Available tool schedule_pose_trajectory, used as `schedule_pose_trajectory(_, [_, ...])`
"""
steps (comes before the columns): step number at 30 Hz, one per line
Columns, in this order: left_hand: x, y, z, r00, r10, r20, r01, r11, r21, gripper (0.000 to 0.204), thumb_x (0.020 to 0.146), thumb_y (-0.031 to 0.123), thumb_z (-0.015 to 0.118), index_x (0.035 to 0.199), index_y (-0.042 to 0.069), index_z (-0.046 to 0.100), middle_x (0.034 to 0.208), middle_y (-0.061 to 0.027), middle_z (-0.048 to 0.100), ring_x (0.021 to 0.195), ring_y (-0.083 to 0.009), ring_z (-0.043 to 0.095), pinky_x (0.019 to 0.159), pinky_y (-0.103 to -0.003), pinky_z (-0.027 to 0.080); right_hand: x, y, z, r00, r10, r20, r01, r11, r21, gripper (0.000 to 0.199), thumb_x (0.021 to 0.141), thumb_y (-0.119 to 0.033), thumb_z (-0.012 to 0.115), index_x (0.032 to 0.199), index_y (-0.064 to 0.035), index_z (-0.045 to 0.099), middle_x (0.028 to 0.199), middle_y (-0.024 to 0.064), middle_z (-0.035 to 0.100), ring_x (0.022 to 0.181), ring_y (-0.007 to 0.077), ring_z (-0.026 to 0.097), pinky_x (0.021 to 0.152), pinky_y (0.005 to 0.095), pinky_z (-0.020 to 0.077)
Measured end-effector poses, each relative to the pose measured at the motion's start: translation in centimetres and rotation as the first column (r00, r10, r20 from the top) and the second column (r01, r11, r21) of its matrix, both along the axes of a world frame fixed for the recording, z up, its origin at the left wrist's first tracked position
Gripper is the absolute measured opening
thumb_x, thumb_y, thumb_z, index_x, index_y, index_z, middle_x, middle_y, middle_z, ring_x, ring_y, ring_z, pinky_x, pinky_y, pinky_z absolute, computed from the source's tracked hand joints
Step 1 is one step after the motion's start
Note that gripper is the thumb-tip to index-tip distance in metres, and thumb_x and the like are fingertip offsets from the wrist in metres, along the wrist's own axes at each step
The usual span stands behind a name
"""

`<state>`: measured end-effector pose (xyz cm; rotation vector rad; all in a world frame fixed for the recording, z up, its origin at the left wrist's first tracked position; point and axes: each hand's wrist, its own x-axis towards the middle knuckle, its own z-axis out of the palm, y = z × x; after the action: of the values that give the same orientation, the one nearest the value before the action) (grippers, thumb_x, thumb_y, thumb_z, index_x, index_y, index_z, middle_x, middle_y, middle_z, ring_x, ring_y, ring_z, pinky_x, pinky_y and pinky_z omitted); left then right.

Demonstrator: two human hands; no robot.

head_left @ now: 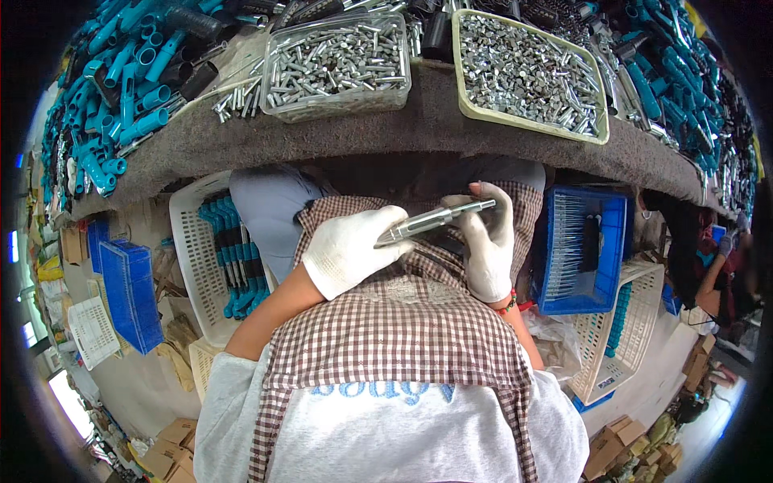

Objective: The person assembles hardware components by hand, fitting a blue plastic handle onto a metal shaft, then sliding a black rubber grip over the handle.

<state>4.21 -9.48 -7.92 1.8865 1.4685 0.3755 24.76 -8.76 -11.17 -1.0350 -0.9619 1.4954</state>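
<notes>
In front of my apron, my left hand (354, 245) in a white glove is closed round the thick end of a stepped silver metal shaft (427, 221). The shaft lies at a slant, its thin end up and to the right. At that thin end is my right hand (489, 245), also gloved, with its fingers bent about the tip; a fingertip shows bare. Whether a small part sits between those fingers I cannot make out. Ahead on the bench stand a clear tub of short metal pins (334, 101) and a cream tray of small metal pieces (531, 125).
Teal tool bodies (133, 121) are heaped at the bench's left, more teal parts (664, 88) at its right. A white crate (193, 266) with teal-handled tools stands at left, a blue crate (600, 282) of thin metal rods at right. Another person (708, 290) works far right.
</notes>
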Motion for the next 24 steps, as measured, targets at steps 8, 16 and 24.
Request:
schedule_pose_trajectory(8, [0.5,0.4,0.4,0.992,0.015,-0.126,-0.003,0.996,0.091,0.03,0.081,0.034,0.072,0.1,0.013,0.064,0.076,-0.0086,0.065,0.066,-0.026,0.066,0.057,-0.035,0.052,-0.8,0.3,-2.9,0.923,0.078,-0.378,-0.162,0.967,-0.195,0.03,0.101,-0.023,0.048,0.12,0.0006,0.051,0.121,0.0209,0.059,0.098,0.02,0.063,0.088,0.0389,0.0545])
schedule_pose_trajectory(16, [0.5,0.9,0.5,0.991,0.005,-0.137,0.02,0.983,0.185,0.024,0.087,0.038,0.062,0.091,0.014,0.06,0.074,-0.008,0.06,0.061,-0.0285,0.063,0.053,-0.039,0.051,-0.2,0.8,-1.2,0.972,0.121,-0.203,-0.178,0.941,-0.289,0.033,0.099,-0.018,0.052,0.125,0.0026,0.051,0.122,0.0178,0.06,0.101,0.0199,0.063,0.086,0.0343,0.055])
schedule_pose_trajectory(24, [-0.7,1.1,-0.2,0.992,-0.001,-0.123,0.021,0.986,0.166,0.025,0.086,0.038,0.064,0.091,0.014,0.061,0.075,-0.0082,0.063,0.064,-0.0298,0.064,0.055,-0.039,0.051,2.0,1.8,1.1,0.986,-0.09,0.142,0.098,0.994,-0.046,0.029,0.087,-0.001,0.061,0.115,0.0017,0.054,0.111,0.011,0.064,0.101,0.0163,0.063,0.088,0.0283,0.0507])
